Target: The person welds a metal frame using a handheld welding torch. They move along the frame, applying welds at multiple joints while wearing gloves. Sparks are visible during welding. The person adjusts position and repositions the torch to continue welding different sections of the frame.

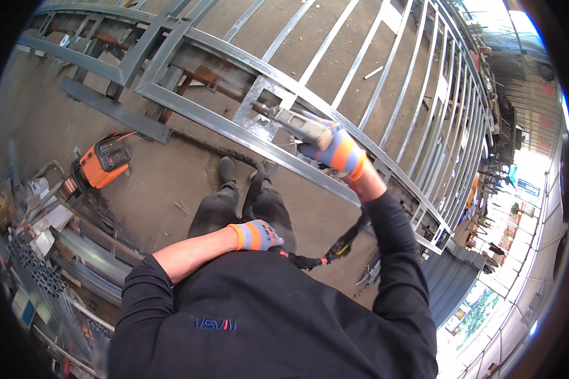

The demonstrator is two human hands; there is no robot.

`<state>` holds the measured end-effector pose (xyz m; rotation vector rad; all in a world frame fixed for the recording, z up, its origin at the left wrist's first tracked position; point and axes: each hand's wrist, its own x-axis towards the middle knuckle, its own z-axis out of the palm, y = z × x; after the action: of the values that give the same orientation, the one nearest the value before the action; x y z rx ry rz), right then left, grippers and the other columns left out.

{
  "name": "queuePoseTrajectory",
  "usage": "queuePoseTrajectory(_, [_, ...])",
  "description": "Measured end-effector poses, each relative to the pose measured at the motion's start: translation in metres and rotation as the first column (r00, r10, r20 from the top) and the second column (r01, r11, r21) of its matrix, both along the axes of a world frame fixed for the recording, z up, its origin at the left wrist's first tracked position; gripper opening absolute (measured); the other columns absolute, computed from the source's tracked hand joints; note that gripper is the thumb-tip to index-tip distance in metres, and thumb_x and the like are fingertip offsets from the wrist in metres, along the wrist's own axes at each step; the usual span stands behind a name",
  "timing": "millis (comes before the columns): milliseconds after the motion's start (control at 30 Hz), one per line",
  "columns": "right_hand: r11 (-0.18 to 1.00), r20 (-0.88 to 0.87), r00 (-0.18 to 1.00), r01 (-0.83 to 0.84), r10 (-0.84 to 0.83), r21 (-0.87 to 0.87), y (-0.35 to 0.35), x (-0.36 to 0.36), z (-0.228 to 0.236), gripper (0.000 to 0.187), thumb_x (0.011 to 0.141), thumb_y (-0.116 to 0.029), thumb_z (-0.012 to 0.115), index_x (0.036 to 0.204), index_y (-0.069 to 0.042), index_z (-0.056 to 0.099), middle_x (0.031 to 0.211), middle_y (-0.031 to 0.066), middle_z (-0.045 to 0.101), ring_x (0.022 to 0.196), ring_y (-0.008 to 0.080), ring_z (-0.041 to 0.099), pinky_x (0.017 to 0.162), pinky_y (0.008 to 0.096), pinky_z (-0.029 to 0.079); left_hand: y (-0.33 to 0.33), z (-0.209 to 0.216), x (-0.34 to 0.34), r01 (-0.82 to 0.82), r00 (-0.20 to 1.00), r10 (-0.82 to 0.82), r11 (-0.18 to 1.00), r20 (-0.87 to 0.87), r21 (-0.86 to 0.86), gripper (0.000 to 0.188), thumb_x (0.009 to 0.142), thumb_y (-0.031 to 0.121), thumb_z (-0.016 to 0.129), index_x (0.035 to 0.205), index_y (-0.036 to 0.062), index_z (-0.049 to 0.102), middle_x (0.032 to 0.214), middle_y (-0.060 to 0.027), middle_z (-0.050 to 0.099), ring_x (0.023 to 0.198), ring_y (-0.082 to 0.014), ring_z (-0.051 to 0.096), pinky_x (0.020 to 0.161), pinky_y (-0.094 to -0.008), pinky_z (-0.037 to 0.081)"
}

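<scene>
My right hand [341, 151], in a grey, blue and orange glove, is closed around a grey hand tool [306, 128] with a blocky body and a narrow metal front. Motion blurs the tool, so its kind is unclear. Its front is over a shiny metal plate [259, 101] set in the corner of a welded steel frame [234, 129]. At my waist, my left hand [257, 235] wears a matching glove, with the fingers curled in. Beside it a black cable [306, 261] with red and yellow bands emerges and runs right beneath my right forearm; the exact grip is partly hidden.
An orange and black machine [102, 162] stands on the floor at left. Steel tubes and scrap [88, 259] lie at lower left. Parallel bars [360, 69] of the frame stretch across the far side. Corrugated sheets [451, 278] are stacked at right. My legs stand close to the frame.
</scene>
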<state>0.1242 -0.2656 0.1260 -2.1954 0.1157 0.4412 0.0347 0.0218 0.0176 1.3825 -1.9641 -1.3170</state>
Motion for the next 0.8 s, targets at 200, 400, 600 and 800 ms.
queuePoseTrajectory(200, [0.863, -0.321, 0.947, 0.147, 0.018, 0.483, -0.041, 0.028, -0.016, 0.036, 0.087, -0.008, 0.076, 0.122, -0.001, 0.074, 0.087, 0.0034, 0.074, 0.071, 0.008, 0.065, 0.06, 0.0236, 0.053, -0.012, 0.022, 0.023, 0.03, 0.995, -0.03, 1.0, 0.099, 0.001, 0.019, 0.099, 0.021, 0.055, 0.109, 0.0174, 0.07, 0.093, -0.0083, 0.071, 0.096, -0.0302, 0.072, 0.084, -0.0404, 0.053])
queuePoseTrajectory(400, [0.786, -0.414, 0.902, 0.168, 0.121, 0.595, -0.064, 0.052, -0.039, 0.023, 0.088, -0.009, 0.078, 0.109, 0.001, 0.075, 0.088, 0.003, 0.074, 0.075, 0.0074, 0.067, 0.06, 0.0223, 0.053, -0.024, 0.033, 0.041, -0.095, 0.988, 0.094, 0.995, 0.126, 0.003, 0.017, 0.098, 0.022, 0.057, 0.104, 0.0187, 0.072, 0.089, -0.0036, 0.07, 0.094, -0.026, 0.07, 0.085, -0.0384, 0.052])
queuePoseTrajectory(600, [0.775, -0.461, 0.858, 0.127, 0.227, 0.619, -0.077, 0.061, -0.06, 0.024, 0.092, -0.015, 0.077, 0.112, -0.002, 0.077, 0.083, 0.0037, 0.072, 0.064, 0.0057, 0.064, 0.051, 0.0201, 0.05, -0.044, 0.038, 0.047, -0.135, 0.985, 0.133, 0.991, 0.111, 0.015, 0.012, 0.094, 0.025, 0.06, 0.1, 0.0202, 0.07, 0.09, -0.0009, 0.066, 0.095, -0.0225, 0.067, 0.089, -0.037, 0.05])
queuePoseTrajectory(800, [0.751, -0.561, 0.797, 0.227, 0.222, 0.62, -0.079, 0.069, -0.058, 0.025, 0.092, -0.018, 0.078, 0.112, -0.003, 0.076, 0.072, -0.0002, 0.065, 0.056, 0.0071, 0.061, 0.044, 0.0231, 0.048, -0.065, 0.043, 0.057, -0.064, 0.997, 0.055, 0.981, 0.054, 0.185, 0.021, 0.098, 0.021, 0.057, 0.112, 0.0185, 0.072, 0.104, -0.0058, 0.073, 0.11, -0.0268, 0.069, 0.096, -0.0403, 0.05])
